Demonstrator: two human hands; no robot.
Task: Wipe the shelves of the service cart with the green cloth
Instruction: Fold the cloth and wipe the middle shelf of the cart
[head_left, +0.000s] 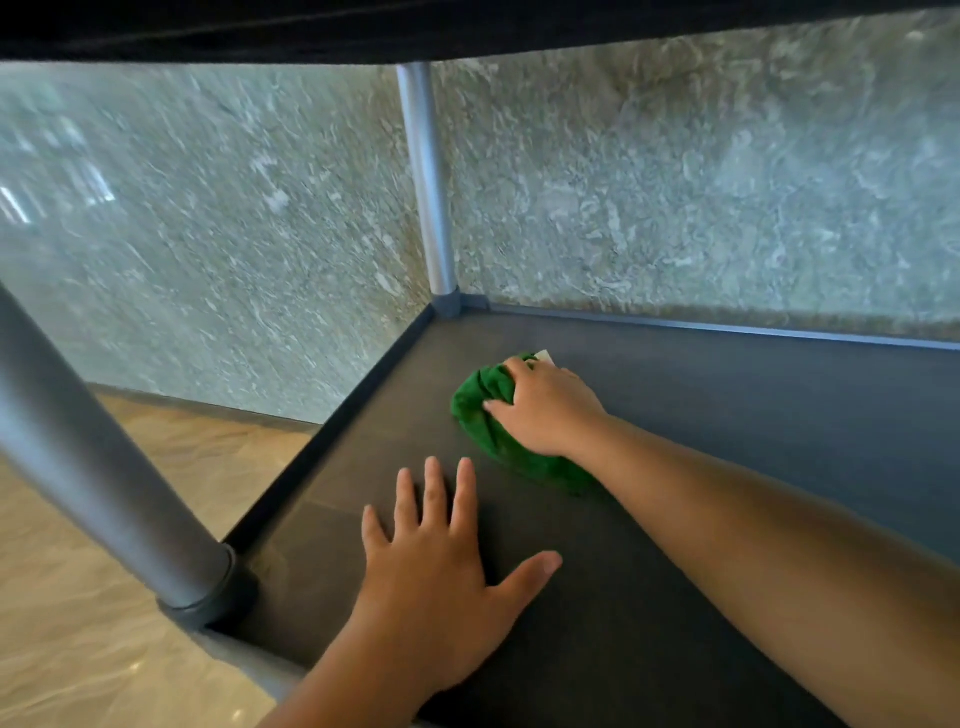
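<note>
I look into a lower shelf (727, 426) of the service cart, a dark flat surface with a raised rim. The green cloth (483, 415) lies bunched on the shelf toward its far left corner. My right hand (545, 410) presses down on the cloth and grips it, the arm reaching in from the right. My left hand (441, 577) rests flat on the shelf nearer to me, fingers spread, holding nothing. A small white tag shows at the cloth's far edge.
Grey metal posts stand at the far corner (426, 182) and the near left corner (104, 467). The dark underside of the upper shelf (467, 26) hangs close overhead. A marbled stone wall (675, 182) is behind the cart, and tan floor (104, 597) lies left.
</note>
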